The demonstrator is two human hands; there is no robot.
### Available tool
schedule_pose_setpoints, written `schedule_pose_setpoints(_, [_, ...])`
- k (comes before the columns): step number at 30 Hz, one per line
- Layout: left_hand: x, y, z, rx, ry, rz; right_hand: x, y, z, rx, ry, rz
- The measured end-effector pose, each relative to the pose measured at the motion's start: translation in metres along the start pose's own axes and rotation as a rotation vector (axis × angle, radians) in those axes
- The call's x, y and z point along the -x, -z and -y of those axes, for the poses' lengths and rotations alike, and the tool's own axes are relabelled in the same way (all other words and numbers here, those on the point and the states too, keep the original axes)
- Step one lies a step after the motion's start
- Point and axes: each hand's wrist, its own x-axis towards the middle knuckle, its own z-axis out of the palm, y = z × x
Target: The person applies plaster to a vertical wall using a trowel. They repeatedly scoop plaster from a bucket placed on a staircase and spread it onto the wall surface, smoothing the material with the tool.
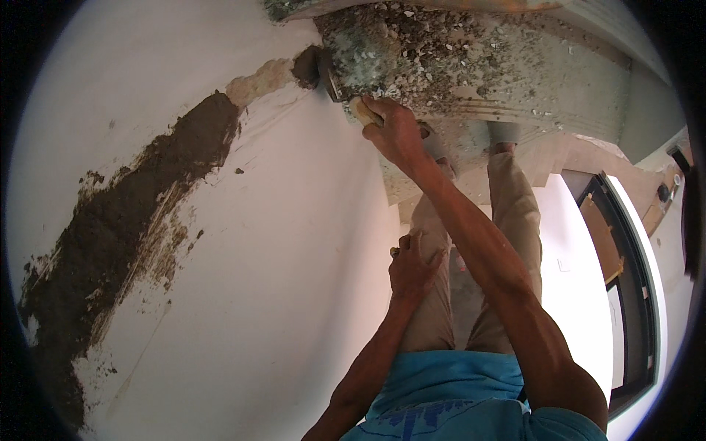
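My right hand (397,131) is closed around the pale wooden handle of a trowel (331,76). The trowel's dark blade stands edge-on against the white wall (279,242), beside a lump of dark wet mortar (305,67). A long band of dark mortar (154,176) runs down the wall to the lower left. Between band and lump lies a bare, light brown stretch (259,84) of rough wall. My left hand (415,270) rests on my left leg near the knee, its fingers spread over the beige trousers, holding no tool.
Stone chips and crumbs of mortar (456,55) litter the concrete step (515,95) at the foot of the wall. Further steps drop toward my feet. A dark-framed opening (625,287) with a brown panel stands at the right. Thin mortar smears mark the wall beside the band.
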Motion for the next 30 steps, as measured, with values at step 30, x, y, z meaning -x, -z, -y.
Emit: schedule_pose_setpoints(30, [0.000,-0.004,0.000,-0.011,0.018,0.001,-0.016,-0.002,-0.028,-0.284,-0.090,-0.002])
